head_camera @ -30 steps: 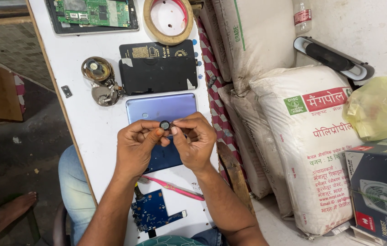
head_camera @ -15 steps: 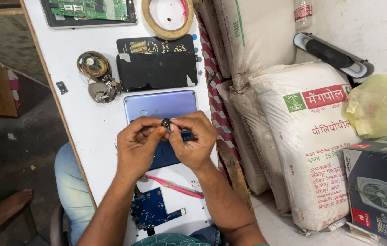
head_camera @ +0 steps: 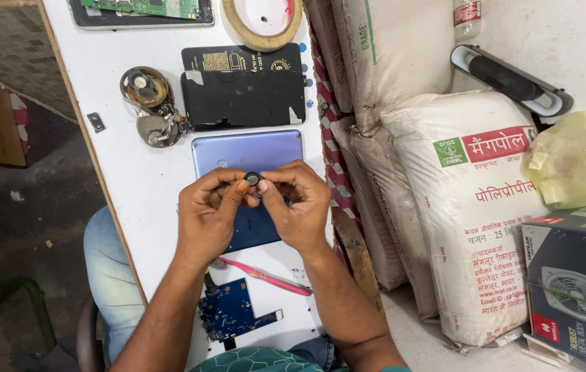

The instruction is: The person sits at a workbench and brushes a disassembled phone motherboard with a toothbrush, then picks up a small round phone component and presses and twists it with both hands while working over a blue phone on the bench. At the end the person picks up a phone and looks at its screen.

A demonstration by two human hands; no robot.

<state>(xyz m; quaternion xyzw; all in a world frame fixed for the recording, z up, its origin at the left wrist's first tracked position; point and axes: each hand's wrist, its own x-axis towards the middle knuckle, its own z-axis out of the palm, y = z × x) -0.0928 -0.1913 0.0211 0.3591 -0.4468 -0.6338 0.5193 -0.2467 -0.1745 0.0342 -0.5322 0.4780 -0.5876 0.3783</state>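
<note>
**Small round part pinched over a blue phone back**

White and narrow, the workbench (head_camera: 134,193) runs up the middle of the view, with woven white sacks (head_camera: 472,207) stacked along its right edge. Both hands meet above a glossy blue-violet phone back panel (head_camera: 248,153) lying flat on the bench. The left hand (head_camera: 207,213) and the right hand (head_camera: 300,207) are drawn together, fingertips clamped from either side on a small round dark part with a pale centre (head_camera: 252,179), held just above the panel. Beyond the panel lies a black rectangular phone body (head_camera: 245,98) and a roll of tan tape (head_camera: 263,21). Left of these sit two round metal speaker-like pieces (head_camera: 149,103). Nearer the person, a pink slim tool (head_camera: 265,277) lies beside a blue circuit board (head_camera: 231,311).
</note>
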